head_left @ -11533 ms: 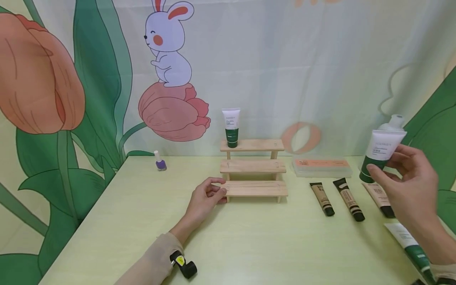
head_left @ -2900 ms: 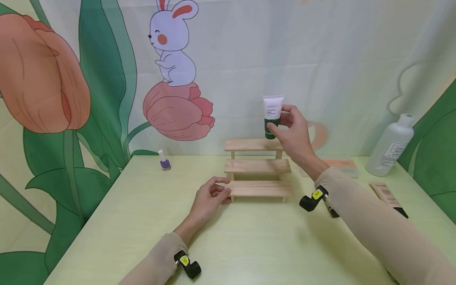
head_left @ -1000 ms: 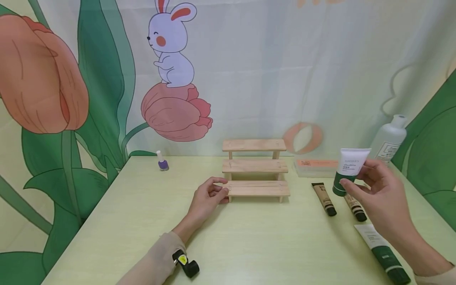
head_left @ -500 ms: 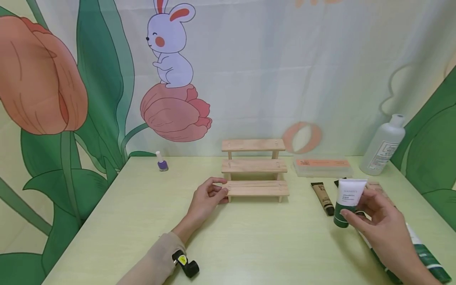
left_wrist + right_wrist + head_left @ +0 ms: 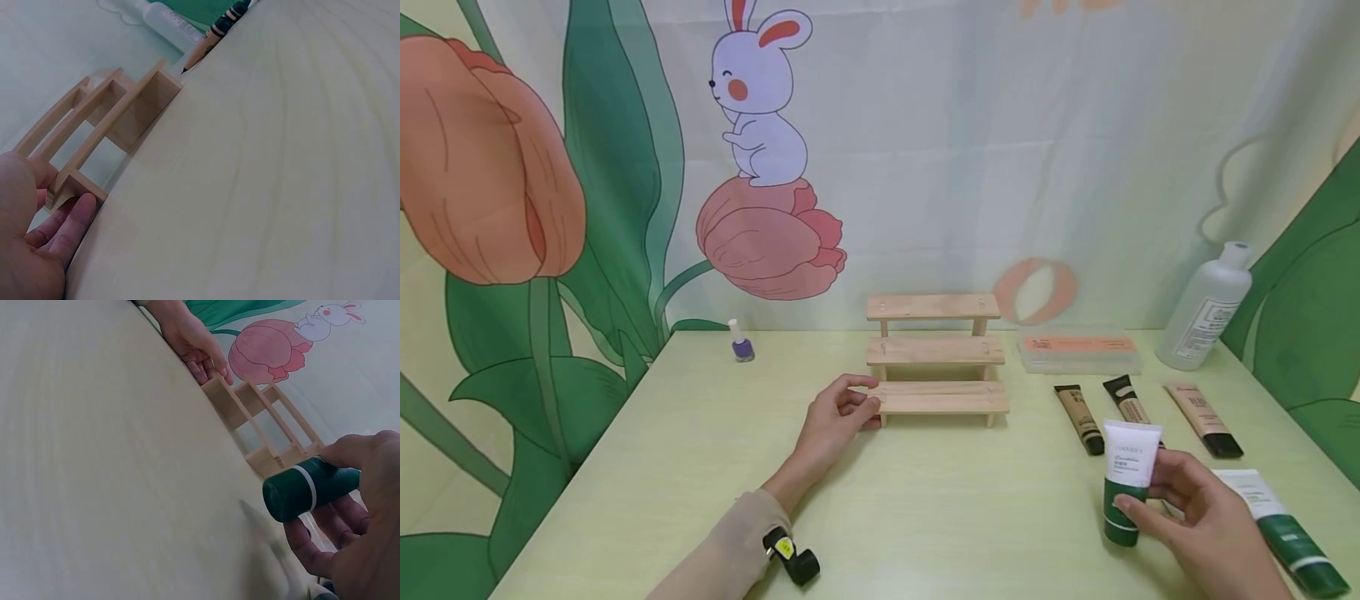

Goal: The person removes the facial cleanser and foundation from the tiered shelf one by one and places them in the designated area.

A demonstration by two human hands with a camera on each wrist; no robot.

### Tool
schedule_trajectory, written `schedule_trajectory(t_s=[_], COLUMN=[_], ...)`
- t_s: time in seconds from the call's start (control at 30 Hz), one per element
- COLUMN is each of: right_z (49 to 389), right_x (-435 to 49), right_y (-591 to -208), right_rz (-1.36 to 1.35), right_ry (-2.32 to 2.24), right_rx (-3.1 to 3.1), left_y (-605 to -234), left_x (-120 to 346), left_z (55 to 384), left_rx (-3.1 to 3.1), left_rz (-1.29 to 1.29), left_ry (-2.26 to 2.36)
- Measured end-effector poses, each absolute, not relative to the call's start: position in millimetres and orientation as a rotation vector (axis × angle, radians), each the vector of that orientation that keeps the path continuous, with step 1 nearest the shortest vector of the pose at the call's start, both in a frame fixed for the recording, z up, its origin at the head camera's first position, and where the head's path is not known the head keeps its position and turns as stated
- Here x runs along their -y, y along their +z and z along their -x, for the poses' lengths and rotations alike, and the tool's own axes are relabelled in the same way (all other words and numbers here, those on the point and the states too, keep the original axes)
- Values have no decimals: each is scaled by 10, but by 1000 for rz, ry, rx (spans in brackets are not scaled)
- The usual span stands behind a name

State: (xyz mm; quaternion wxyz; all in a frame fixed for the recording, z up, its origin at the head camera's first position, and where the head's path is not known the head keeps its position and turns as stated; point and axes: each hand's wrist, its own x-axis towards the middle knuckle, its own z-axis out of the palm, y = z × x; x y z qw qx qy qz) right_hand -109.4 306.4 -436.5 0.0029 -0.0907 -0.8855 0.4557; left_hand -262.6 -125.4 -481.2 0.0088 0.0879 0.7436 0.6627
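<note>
Upright in my right hand (image 5: 1202,517) is a white and green squeeze tube (image 5: 1126,483), pinched between thumb and fingers at the front right of the table. The right wrist view shows its green cap end (image 5: 287,497) pointing out past the fingers. My left hand (image 5: 835,421) holds the left end of a three-step wooden display stand (image 5: 943,398), thumb at the top of the lowest step. In the left wrist view, its fingers (image 5: 80,215) lie against the stand's side support. A larger white and green tube (image 5: 1285,533) lies behind my right hand, partly covered by it.
Two slim tan tubes with black ends, one at the left (image 5: 1078,419), and a wider beige tube (image 5: 1204,419) lie beyond my right hand. Behind stand a flat clear case (image 5: 1078,352) and a white bottle (image 5: 1206,308). Purple nail polish (image 5: 742,346) stands far left.
Earlier a small tube stood on the top step, which is now bare. My right hand has carried the tube from the stand to the right, then down towards the front. My left hand stays put.
</note>
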Motion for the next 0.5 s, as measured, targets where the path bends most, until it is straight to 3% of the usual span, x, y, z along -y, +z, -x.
schedule_trajectory(t_s=[0.5], right_z=[996], right_x=[-3081], right_y=[-4501], right_rz=[386], right_ry=[1411], right_rx=[2886], left_y=[-4780], left_x=[1242], left_z=[2603], left_rx=[-2329], left_rz=[-243], left_ry=[2056])
